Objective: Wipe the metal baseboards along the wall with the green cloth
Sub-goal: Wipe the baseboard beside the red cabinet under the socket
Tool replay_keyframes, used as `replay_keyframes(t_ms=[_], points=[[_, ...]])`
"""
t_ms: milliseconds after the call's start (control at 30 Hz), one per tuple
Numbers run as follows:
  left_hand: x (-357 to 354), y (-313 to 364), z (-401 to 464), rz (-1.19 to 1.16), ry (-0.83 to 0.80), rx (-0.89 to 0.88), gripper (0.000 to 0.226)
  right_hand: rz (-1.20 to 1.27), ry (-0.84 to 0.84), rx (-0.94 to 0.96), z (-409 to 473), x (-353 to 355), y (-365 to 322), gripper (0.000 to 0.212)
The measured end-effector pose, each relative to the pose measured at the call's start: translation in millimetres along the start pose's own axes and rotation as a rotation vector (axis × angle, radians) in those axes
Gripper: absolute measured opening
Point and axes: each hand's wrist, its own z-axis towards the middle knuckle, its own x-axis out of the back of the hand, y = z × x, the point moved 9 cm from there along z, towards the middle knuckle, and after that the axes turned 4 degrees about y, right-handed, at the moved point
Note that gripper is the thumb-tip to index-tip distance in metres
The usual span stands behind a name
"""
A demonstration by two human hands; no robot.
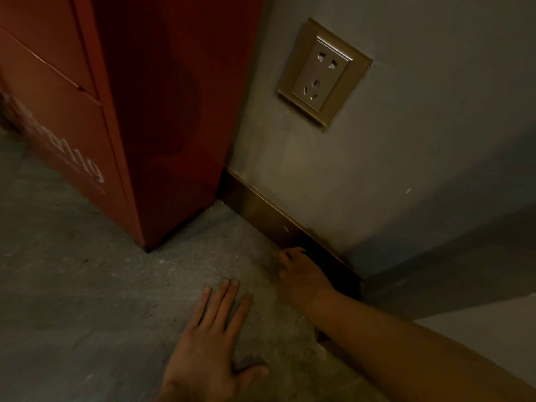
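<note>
A dim corner seen from above, taking the brushed metal baseboard strip (266,210) at the foot of the grey plaster wall (406,158) as the landmark. The strip's long axis runs diagonally, from a tall red metal cabinet (162,126) at its far end toward the viewer's right.

The right hand (301,274) is curled, fingers bunched, knuckles against the strip's nearer, shadowed part. The green cloth cannot be made out; it may be hidden in this hand, so whether the hand grips anything cannot be told.

The left hand (214,343) lies flat with fingers spread on the speckled grey concrete floor (87,285), out from the strip, apparently bracing the body.

The right hand is the nearer one. Unwiped-looking strip lies ahead of it toward the cabinet, so the coming stroke likely follows that axis. A brass-coloured wall socket (322,74) sits on the wall above the strip.
</note>
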Motion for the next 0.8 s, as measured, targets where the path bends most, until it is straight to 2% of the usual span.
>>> replay_keyframes(t_ms=[167, 267, 367, 467, 567, 667, 800], points=[[0, 1, -1, 0.020, 0.002, -0.009, 0.110, 0.171, -0.065, -0.096, -13, -19, -4, 0.039], [0, 0, -2, 0.028, 0.014, -0.011, 0.110, 0.204, -0.106, -0.108, -20, -21, -4, 0.035], [0, 2, -1, 0.025, 0.024, -0.014, 0.110, 0.313, -0.076, -0.141, -28, -9, 8, 0.030], [0, 3, 1, 0.028, 0.024, -0.014, 0.110, 0.427, 0.048, -0.151, -31, 16, 21, 0.019], [-2, 3, 1, 0.029, 0.026, -0.019, 0.110, 0.499, 0.242, -0.183, -29, 44, 32, 0.037], [-3, 3, 1, 0.035, 0.018, -0.019, 0.111, 0.413, 0.361, -0.187, -23, 62, 31, 0.045], [-2, 4, 1, 0.042, 0.017, -0.023, 0.111, 0.244, 0.517, -0.165, -18, 77, 35, 0.032]])
